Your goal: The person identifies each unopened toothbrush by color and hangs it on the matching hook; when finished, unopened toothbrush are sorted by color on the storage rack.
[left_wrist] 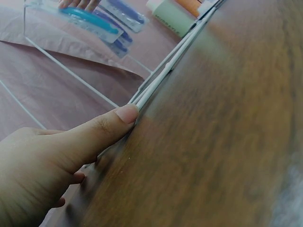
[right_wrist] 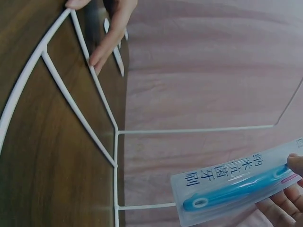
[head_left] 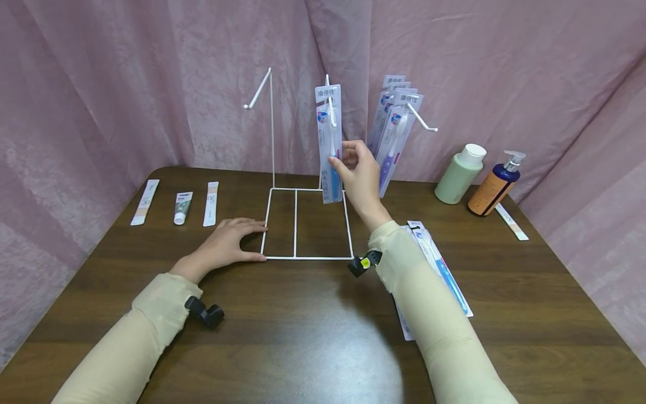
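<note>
A pink curtain fills the back behind my dark wooden table; on it stands a white wire rack; purple toothbrush packs hang together on its right hook, and more packs lie on the table, partly covered by my right forearm; my left hand is at the rack's near left corner, thumb and fingers spread apart, the thumb pressing on the wire; my right hand, well apart from the left, pinches the lower part of a blue toothbrush pack between thumb and fingers, and that pack hangs on the middle hook; a green bottle with a white cap and an orange pump bottle stand near each other at the right; a small tube lies at the left between two slim sachets, and a third sachet lies just beside the pump bottle.
</note>
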A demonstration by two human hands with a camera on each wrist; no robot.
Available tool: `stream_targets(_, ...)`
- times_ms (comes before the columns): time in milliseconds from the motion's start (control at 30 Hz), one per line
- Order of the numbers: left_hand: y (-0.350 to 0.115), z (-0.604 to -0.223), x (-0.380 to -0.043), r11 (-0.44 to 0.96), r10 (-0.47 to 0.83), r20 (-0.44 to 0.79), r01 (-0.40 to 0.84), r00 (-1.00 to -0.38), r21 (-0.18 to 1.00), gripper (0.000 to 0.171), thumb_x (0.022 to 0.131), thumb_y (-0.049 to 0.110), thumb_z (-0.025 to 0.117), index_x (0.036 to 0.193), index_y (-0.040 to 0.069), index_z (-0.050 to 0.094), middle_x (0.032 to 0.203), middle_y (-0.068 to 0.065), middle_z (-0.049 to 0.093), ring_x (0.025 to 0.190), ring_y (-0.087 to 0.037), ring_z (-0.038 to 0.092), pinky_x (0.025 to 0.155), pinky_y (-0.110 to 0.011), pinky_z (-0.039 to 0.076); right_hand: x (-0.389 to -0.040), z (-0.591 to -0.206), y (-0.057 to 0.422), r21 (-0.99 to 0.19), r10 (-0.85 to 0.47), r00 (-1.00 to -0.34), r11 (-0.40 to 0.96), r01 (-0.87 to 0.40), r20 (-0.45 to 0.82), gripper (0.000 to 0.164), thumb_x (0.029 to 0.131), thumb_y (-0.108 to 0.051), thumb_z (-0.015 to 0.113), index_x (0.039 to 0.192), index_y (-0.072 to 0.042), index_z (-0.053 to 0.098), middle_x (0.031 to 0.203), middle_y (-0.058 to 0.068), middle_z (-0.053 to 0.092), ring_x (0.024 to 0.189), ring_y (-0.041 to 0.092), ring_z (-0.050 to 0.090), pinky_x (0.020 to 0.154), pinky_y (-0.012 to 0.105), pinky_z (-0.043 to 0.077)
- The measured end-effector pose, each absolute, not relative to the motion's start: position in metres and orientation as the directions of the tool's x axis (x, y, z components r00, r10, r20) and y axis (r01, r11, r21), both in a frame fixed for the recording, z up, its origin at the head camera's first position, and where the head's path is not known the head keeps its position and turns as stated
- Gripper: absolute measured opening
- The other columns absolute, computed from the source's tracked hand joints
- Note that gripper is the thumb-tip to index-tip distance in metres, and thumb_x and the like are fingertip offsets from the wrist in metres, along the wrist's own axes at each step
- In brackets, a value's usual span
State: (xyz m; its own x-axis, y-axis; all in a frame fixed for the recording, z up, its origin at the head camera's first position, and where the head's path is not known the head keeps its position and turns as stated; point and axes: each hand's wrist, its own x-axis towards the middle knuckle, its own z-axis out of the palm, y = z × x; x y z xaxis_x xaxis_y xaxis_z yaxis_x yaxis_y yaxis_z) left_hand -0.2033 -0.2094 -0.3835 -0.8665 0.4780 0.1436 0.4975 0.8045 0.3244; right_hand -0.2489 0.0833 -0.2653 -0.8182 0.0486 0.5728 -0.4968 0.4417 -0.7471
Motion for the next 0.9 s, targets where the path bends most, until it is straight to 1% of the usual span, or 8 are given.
stream_targets(467,-0.21,-0.385,-0.203,0.806,0.473,0.146,0.494,-0.869,0.326,0.077,0.072,0.058,0.075,0.134,0.016,0.058,0.145,-0.005,0.051,0.136,-0.033,0.041,0.11,-0.058,0.024,-0.28,-0.263,0.075,-0.736,0.074,-0.833,0.516,-0.438,0.549,0.035,0.086,-0.02,0.073,0.115,-0.004,0.061,0.1,0.014,0.068,0.089,0.023,0.067,0.084,0.028,0.055)
stream_targets(667,-0.209,-0.387,-0.204,0.8,0.48,0.147,0.501,-0.865,0.33,0.077,0.072,0.059,0.075,0.134,0.016,0.058,0.146,-0.004,0.05,0.136,-0.033,0.041,0.11,-0.058,0.024,-0.284,-0.261,0.074,-0.709,0.057,-0.844,0.574,-0.409,0.533,0.037,0.087,-0.024,0.072,0.117,-0.005,0.061,0.103,0.012,0.069,0.093,0.023,0.067,0.086,0.029,0.054)
stream_targets(900,-0.211,-0.386,-0.205,0.799,0.478,0.155,0.501,-0.865,0.333,0.077,0.072,0.059,0.075,0.134,0.016,0.058,0.145,-0.005,0.051,0.136,-0.032,0.041,0.111,-0.056,0.025,-0.285,-0.258,0.076,-0.701,0.028,-0.854,0.585,-0.408,0.52,0.042,0.086,-0.025,0.072,0.122,-0.006,0.06,0.106,0.012,0.071,0.095,0.024,0.069,0.088,0.032,0.055)
